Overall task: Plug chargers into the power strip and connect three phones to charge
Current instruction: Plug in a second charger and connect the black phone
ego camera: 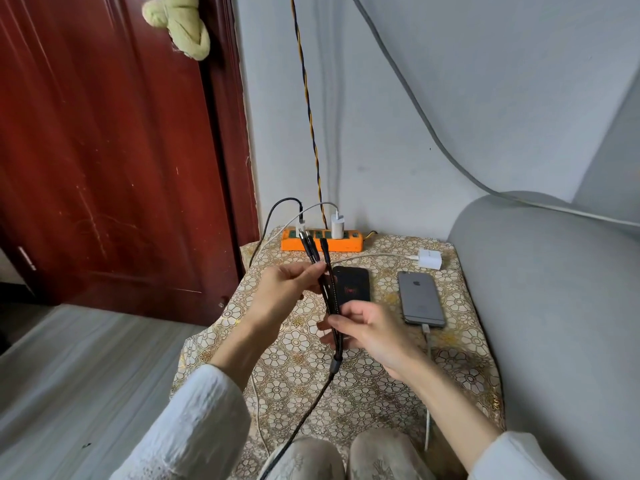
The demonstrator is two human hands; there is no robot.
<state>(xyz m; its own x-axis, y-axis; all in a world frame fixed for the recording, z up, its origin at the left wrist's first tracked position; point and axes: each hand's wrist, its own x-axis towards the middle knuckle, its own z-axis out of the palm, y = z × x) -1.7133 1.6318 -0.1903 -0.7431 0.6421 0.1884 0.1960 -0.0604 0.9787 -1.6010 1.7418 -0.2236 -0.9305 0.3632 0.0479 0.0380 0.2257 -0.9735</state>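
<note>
The red door (104,150) fills my left side, and the grey sofa arm (540,306) rises on my right, its far end cut off by the frame. Between them sits the small table under a floral cloth (346,393); my knees hide its near edge. Against the wall lies the orange power strip (322,241), with a white charger (337,226) plugged in upright and a second plug at its left end that I can hardly make out behind the cable tips. A loose white charger (429,258) lies on the cloth near the sofa. The grey phone (420,298) lies face down with a white cable in its near end. The black phone (351,284) lies beside it, partly hidden by my fingers. My left hand (280,289) pinches the black multi-head cable (332,306) near its three tips; my right hand (367,332) grips it lower, just above the junction.
</note>
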